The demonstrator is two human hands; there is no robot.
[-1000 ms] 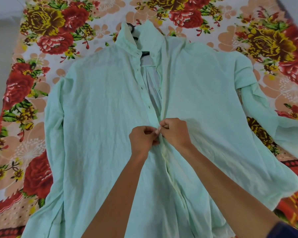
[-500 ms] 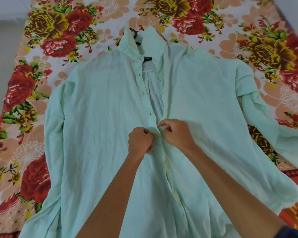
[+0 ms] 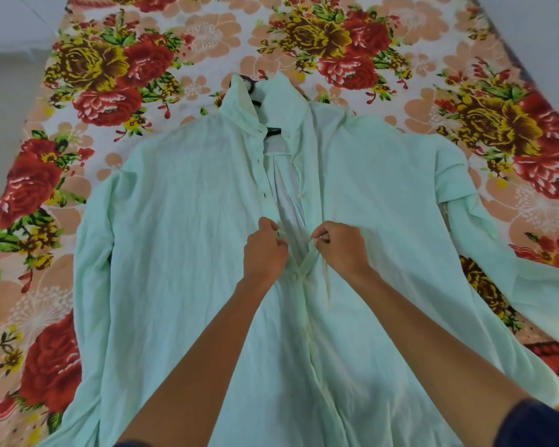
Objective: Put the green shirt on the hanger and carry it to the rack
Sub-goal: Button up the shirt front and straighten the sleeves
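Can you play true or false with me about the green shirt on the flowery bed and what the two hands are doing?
1. The green shirt lies spread flat on the flowery bedsheet. True.
2. The left hand and the right hand each pinch one front edge of the shirt. True.
3. The shirt is buttoned all the way up to the collar. False: the front gapes open from the hands up to the collar.
4. A black hanger pokes out at the collar. True.
5. Both hands are lifting the shirt off the bed. False: it lies on the bedsheet.
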